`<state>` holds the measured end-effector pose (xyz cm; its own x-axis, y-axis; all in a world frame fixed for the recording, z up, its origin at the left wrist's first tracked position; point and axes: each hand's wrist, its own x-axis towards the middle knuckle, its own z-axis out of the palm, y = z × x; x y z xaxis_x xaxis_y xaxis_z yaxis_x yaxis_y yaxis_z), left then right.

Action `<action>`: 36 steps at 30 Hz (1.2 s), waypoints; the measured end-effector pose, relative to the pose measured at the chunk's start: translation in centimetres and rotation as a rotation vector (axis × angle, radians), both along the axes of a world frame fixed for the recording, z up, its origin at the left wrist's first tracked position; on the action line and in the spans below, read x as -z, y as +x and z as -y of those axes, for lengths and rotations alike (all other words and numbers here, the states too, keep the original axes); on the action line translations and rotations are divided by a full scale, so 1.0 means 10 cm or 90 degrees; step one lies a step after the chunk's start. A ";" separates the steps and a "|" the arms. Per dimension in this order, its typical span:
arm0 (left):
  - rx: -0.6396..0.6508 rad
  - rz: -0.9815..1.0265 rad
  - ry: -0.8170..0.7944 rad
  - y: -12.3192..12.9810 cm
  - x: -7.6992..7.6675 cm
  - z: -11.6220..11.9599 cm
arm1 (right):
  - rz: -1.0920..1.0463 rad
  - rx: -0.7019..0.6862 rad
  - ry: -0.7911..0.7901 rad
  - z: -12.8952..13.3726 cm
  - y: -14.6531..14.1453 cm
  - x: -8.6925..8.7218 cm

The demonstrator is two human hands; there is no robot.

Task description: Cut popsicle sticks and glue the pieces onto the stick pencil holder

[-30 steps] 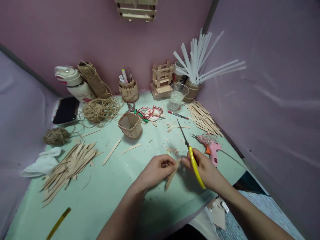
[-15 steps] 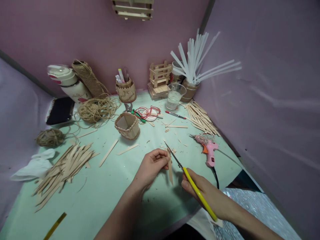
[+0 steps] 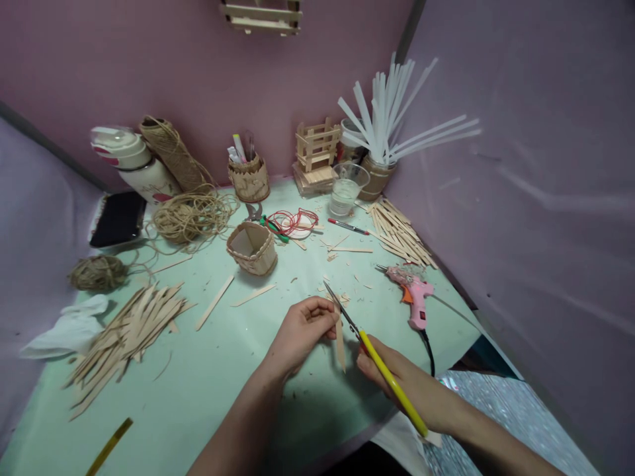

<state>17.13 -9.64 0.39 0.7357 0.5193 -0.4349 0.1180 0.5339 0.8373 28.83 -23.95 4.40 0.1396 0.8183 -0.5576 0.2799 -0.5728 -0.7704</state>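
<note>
Beyond a loose pile of flat, pale wooden strips (image 3: 131,327) on the green-covered bench (image 3: 213,370), your left hand (image 3: 305,330) pinches one narrow, pale wooden strip (image 3: 340,344) near its upper end, its pointed lower end hanging towards you. The long-bladed, yellow-handled scissors (image 3: 384,370) meet that upper end, gripped in your right hand (image 3: 409,377). To trim well, I'd tuck your left fingertips back from the metal, since they sit just beside it, and hold the strip firmly so it doesn't twist; short snips should split thin wood less.

Left to right, the amber strip (image 3: 109,446) is cut off by the lower edge. Your left fingertips are partly hidden, and whether the blades stand parted or closed around the wood is too small to tell. Your right fingers disappear behind the handle.
</note>
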 end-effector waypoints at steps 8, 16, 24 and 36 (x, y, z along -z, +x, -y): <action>0.013 -0.011 -0.019 0.00 0.04 0.00 | -0.006 0.025 0.009 0.00 -0.01 0.03; 0.028 -0.041 -0.088 -0.01 0.06 0.00 | -0.019 0.039 -0.025 -0.01 -0.03 0.05; 0.037 -0.070 -0.141 -0.01 0.04 0.00 | -0.076 0.084 -0.045 -0.02 -0.01 -0.01; 0.055 -0.112 -0.157 0.01 0.08 -0.01 | -0.054 0.024 -0.097 -0.02 0.01 0.12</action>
